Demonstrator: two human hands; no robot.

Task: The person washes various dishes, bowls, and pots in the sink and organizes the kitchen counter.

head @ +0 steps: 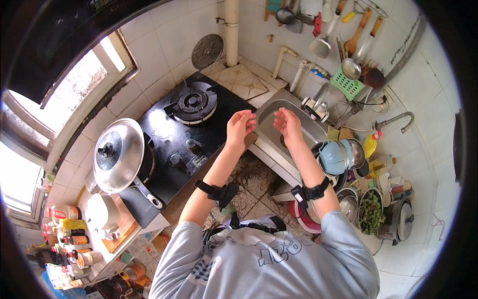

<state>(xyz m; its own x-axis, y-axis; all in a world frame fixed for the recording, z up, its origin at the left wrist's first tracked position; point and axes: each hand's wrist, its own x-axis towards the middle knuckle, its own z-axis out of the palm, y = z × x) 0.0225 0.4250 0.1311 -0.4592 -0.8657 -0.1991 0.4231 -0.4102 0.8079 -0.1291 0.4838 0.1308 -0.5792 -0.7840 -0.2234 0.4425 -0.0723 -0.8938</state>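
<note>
My left hand (241,129) is raised with loosely curled fingers and nothing in it, near the front right corner of the black gas hob (186,142). Facing it across a gap, my right hand (288,125) hangs over the stainless steel sink (266,116), also holding nothing. On the hob's near left burner sits a pan, mostly hidden under a domed metal lid (123,157) with a black knob. The pan's handle (149,196) points towards me. The hob's far burner (193,101) has a bare pan support.
Blue bowls (332,157), a colander of green leaves (372,213) and a rice cooker (396,220) crowd the right. Several condiment bottles (71,224) stand at left beside a white pot (102,211). Utensils such as a spatula (321,46) hang on the tiled wall above a green basket (347,84).
</note>
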